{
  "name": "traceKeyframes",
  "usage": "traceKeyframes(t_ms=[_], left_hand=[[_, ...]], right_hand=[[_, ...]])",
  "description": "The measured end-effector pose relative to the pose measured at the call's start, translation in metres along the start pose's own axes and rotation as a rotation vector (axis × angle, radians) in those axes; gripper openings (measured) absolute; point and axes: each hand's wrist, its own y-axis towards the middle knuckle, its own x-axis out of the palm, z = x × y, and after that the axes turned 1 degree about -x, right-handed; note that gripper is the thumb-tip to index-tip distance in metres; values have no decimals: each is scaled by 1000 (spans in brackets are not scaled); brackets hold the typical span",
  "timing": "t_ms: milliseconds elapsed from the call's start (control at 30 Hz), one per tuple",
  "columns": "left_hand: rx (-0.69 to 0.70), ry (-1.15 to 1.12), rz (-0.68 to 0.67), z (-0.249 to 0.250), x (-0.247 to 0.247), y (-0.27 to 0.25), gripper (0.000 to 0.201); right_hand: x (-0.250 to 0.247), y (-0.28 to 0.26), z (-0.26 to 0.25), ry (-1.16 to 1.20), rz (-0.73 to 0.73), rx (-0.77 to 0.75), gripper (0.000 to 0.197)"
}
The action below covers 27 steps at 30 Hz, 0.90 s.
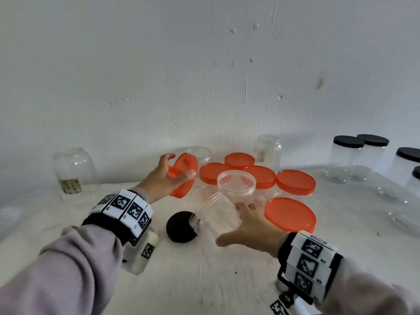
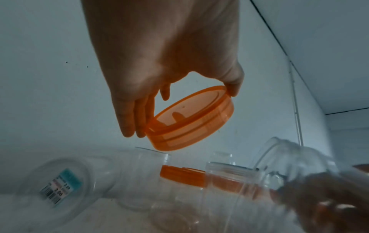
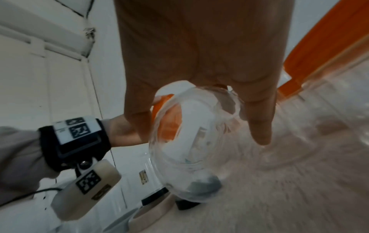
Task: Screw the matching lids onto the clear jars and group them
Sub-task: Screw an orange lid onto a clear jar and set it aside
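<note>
My left hand (image 1: 180, 165) grips an orange lid (image 1: 184, 176) by its rim, tilted on edge above the table. The left wrist view shows the hand (image 2: 180, 108) with thumb and fingers on opposite sides of the lid (image 2: 189, 127). My right hand (image 1: 246, 223) holds a clear open jar (image 1: 216, 218), tilted with its threaded mouth toward the left. In the right wrist view, the jar (image 3: 189, 157) sits between thumb and fingers of the hand (image 3: 199, 135). A second open clear jar (image 1: 236, 186) stands upright just behind it.
Several orange-lidded jars (image 1: 295, 181) cluster behind and right of my right hand. A loose black lid (image 1: 179, 227) lies by the tilted jar. Black-lidded jars (image 1: 347, 155) stand at the far right. An open jar (image 1: 72, 171) stands at left, another (image 1: 267, 152) by the wall.
</note>
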Motion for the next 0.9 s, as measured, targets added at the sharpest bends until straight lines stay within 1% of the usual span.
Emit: traceKeyframes(t_ms=[133,233,333,433,533,600,733,900], left_hand=[[-17,39,-84,2,-4,-17,116],[-36,71,-121,2,-3,-30,116],[-34,151,-186,4,2,-42,117],[-17,230,-244,7,9,-54,104],[-4,319,-288,8,18,-61,109],[1,386,-322,9,25,-65,106],[3,465,-369,11,34,-70,98],[31,511,-373,11,39,-73,102]], right_hand=[[7,9,-2,120,-44,51,98],[16,11,-1,163,-118,48,100],[23,11,0,161,-172,39,106],[26,9,3,119,-200,13,108],[27,7,6,104,-260,-20,110],[28,4,7,92,-289,-35,108],[29,3,8,68,-287,-73,107],[31,4,10,57,-274,-98,110]])
